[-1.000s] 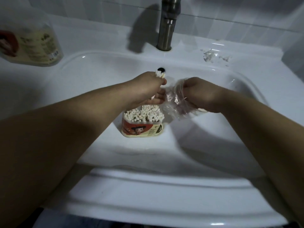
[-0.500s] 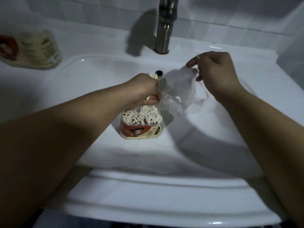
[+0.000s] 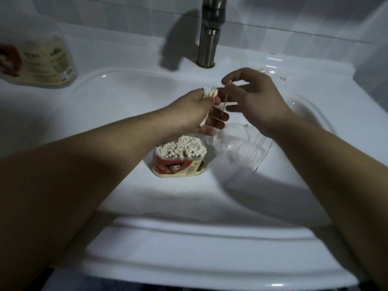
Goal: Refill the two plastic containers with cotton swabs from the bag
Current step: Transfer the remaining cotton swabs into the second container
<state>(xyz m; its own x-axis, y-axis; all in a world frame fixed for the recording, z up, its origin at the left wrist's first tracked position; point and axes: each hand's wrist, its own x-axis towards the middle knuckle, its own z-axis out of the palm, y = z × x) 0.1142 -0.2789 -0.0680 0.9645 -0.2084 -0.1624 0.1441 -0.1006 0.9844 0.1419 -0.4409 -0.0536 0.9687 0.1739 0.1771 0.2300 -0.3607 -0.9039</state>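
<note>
surroundings: a white sink (image 3: 117, 95) fills most of the view, with one metal faucet (image 3: 210, 36) standing on its back ledge against a tiled wall (image 3: 304, 26). both forearms reach in from the bottom edge and cover much of the basin's front slope.

task items, as we locate them:
- one open plastic container (image 3: 178, 168) stands upright on the basin floor, just below the left hand (image 3: 195, 115). it is packed with upright cotton swabs (image 3: 181, 149), white tips up.
- a second container (image 3: 42, 64) stands on the ledge at far left, well apart from the first. it is blurred, so we cannot tell its contents.
- one clear bag (image 3: 239, 152) lies crumpled in the basin just right of the open container, partly under the right wrist. a thin red strip (image 3: 265, 155) runs along its edge.

grip state: the left hand is clenched around a bundle of swabs (image 3: 210, 93), tips protruding above the thumb. the right hand (image 3: 260, 99) pinches a single swab (image 3: 226, 97) between thumb and forefinger, just beside the bundle.

labels: the open container carries a red and cream label with a cartoon figure. the far container bears a similar label. we cannot read the print on either.

count: two hands, two containers, one bag, one faucet, one separate swab. we cannot count the bundle.
</note>
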